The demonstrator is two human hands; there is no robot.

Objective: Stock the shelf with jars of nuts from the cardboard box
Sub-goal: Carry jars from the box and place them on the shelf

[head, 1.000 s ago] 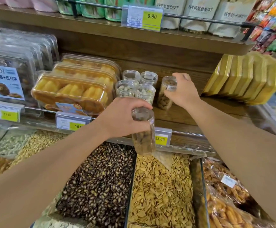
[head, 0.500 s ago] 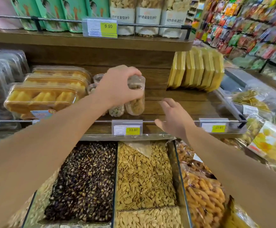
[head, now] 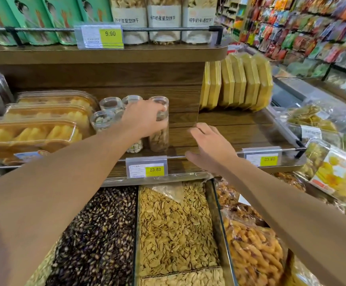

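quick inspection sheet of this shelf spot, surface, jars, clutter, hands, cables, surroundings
surface: wooden shelf with a metal front rail; bare wood to the right of the jars.
job's things: jar of nuts standing on the shelf at the right end of a cluster of clear jars; cardboard box not in view.
clutter: trays of yellow pastries to the left, yellow packs standing on edge to the right, price tag reading 23.80.
hands: left hand grips the jar of nuts near its top; right hand open, above the shelf's front edge, holding nothing.
cables: nothing seen.
surroundings: bins of seeds below, upper shelf of boxed snacks, aisle racks at right.
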